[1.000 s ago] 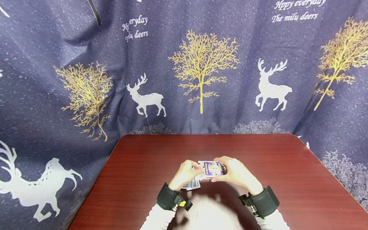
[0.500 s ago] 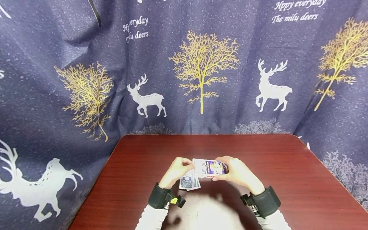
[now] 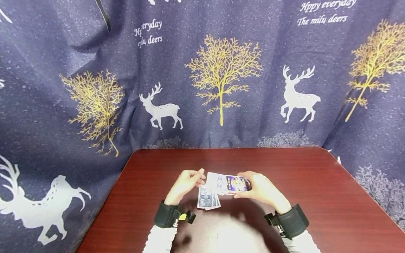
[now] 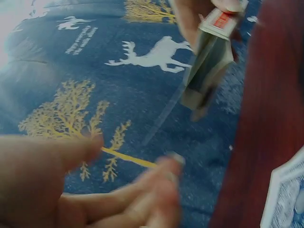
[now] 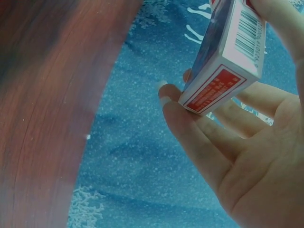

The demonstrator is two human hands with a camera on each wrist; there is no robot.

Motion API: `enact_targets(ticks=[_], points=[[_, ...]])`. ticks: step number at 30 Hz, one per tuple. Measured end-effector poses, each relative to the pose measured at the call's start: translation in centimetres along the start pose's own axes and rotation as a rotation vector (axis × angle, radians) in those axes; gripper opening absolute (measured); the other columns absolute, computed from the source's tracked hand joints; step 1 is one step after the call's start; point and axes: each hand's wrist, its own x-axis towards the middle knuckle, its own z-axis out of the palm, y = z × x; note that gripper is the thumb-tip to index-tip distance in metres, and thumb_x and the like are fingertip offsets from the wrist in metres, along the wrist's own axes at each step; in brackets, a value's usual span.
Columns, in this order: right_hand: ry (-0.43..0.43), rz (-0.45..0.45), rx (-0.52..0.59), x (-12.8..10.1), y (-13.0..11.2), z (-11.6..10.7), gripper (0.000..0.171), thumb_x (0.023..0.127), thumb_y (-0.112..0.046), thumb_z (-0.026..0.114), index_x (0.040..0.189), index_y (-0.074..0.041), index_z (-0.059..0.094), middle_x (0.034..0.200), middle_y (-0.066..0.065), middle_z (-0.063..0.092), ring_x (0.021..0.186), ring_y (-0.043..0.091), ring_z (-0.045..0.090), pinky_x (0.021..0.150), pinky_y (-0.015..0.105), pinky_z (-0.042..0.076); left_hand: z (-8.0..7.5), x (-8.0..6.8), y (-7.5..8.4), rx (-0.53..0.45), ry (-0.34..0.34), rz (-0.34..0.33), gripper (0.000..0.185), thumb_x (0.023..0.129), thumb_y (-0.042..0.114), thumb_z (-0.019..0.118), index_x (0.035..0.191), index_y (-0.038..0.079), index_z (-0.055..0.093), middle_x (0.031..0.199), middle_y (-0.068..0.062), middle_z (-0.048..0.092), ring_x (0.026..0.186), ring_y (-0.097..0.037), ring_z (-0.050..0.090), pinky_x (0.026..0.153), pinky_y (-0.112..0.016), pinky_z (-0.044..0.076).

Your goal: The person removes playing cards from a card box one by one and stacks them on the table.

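Observation:
My right hand point(image 3: 261, 188) grips a playing-card box point(image 3: 238, 184) with a dark purple front, its thumb and fingers on opposite sides. A white playing card point(image 3: 218, 181) with a blue oval design reaches out from the box's left end. In the right wrist view, the box point(image 5: 228, 61) shows a barcode and a red panel. My left hand point(image 3: 186, 181) is just left of the white card, with nothing between its thumb and fingers in the left wrist view. Below the box, several blue-backed playing cards point(image 3: 205, 198) lie fanned on the table.
The reddish-brown wooden table point(image 3: 158, 165) has rounded far corners. Behind it hangs a dark blue curtain point(image 3: 196, 70) printed with deer and golden trees. A black band point(image 3: 166, 214) is on the left wrist and another band point(image 3: 291, 221) on the right.
My left hand has drawn leftward from the box, and the white card now sticks out farther. More of the fanned cards shows. The right hand and box have barely shifted.

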Motion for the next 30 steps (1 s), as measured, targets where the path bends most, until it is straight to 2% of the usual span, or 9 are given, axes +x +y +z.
enact_targets(ticks=[4, 7, 16, 19, 22, 25, 26, 30], points=[[-0.003, -0.007, -0.002, 0.0, 0.0, 0.1, 0.069, 0.064, -0.055, 0.082, 0.117, -0.014, 0.066, 0.104, -0.005, 0.069, 0.087, 0.007, 0.062, 0.077, 0.031, 0.050, 0.4, -0.3, -0.4, 0.017, -0.101, 0.003, 0.026, 0.091, 0.018, 0.062, 0.095, -0.006, 0.069, 0.081, -0.009, 0.068, 0.068, -0.013, 0.060, 0.066, -0.028, 0.049], [-0.005, -0.006, 0.004, -0.1, -0.1, 0.2, 0.069, 0.063, -0.055, 0.082, 0.117, -0.015, 0.066, 0.103, -0.005, 0.069, 0.086, 0.007, 0.061, 0.077, 0.030, 0.050, 0.5, -0.3, -0.4, -0.013, -0.104, 0.023, 0.019, 0.085, 0.008, 0.064, 0.095, -0.008, 0.068, 0.079, -0.007, 0.067, 0.065, -0.011, 0.059, 0.064, -0.026, 0.048], [0.002, 0.004, 0.004, -0.2, -0.2, 0.0, 0.070, 0.063, -0.055, 0.082, 0.117, -0.013, 0.067, 0.104, -0.004, 0.070, 0.087, 0.008, 0.062, 0.077, 0.031, 0.050, -1.2, -0.1, -0.4, -0.030, 0.036, 0.030, 0.020, 0.089, 0.004, 0.060, 0.101, -0.010, 0.067, 0.089, -0.021, 0.069, 0.065, -0.014, 0.064, 0.067, -0.027, 0.053], [0.002, -0.001, 0.002, -0.2, -0.2, -0.1, 0.069, 0.063, -0.054, 0.083, 0.117, -0.013, 0.067, 0.104, -0.003, 0.070, 0.087, 0.008, 0.062, 0.077, 0.030, 0.050, -1.8, -0.2, -0.4, -0.057, 0.117, 0.041, 0.019, 0.089, 0.000, 0.058, 0.101, -0.012, 0.067, 0.085, -0.020, 0.069, 0.063, -0.014, 0.062, 0.063, -0.024, 0.051], [0.000, 0.001, -0.001, -0.2, -0.2, -0.1, 0.069, 0.064, -0.055, 0.082, 0.117, -0.015, 0.066, 0.103, -0.004, 0.069, 0.086, 0.007, 0.061, 0.075, 0.029, 0.049, -2.2, 0.1, -1.2, -0.074, 0.207, 0.051, 0.018, 0.089, -0.002, 0.058, 0.100, -0.014, 0.066, 0.082, -0.020, 0.068, 0.059, -0.012, 0.057, 0.058, -0.020, 0.047], [0.000, 0.002, 0.005, -0.2, 0.0, 0.0, 0.068, 0.064, -0.057, 0.081, 0.117, -0.016, 0.066, 0.102, -0.006, 0.069, 0.084, 0.005, 0.060, 0.074, 0.028, 0.049, -2.5, 0.5, -2.2, -0.029, 0.263, 0.048, 0.017, 0.088, -0.001, 0.061, 0.098, -0.012, 0.068, 0.082, -0.019, 0.069, 0.057, -0.009, 0.055, 0.056, -0.020, 0.046], [0.001, 0.002, 0.008, -0.3, 0.0, 0.0, 0.068, 0.064, -0.057, 0.081, 0.117, -0.016, 0.066, 0.102, -0.006, 0.069, 0.084, 0.005, 0.060, 0.074, 0.028, 0.049, -2.5, 0.9, -3.0, -0.006, 0.274, 0.045, 0.016, 0.088, 0.002, 0.063, 0.096, -0.009, 0.070, 0.080, -0.016, 0.069, 0.056, -0.010, 0.055, 0.055, -0.021, 0.045], [0.006, 0.000, 0.011, -0.3, -0.1, 0.0, 0.068, 0.064, -0.056, 0.082, 0.117, -0.015, 0.067, 0.102, -0.005, 0.069, 0.084, 0.006, 0.060, 0.075, 0.028, 0.049, -2.1, 1.9, -4.6, 0.112, 0.260, 0.015, 0.011, 0.082, 0.010, 0.073, 0.086, 0.000, 0.075, 0.074, -0.010, 0.070, 0.058, -0.014, 0.059, 0.056, -0.027, 0.048]])
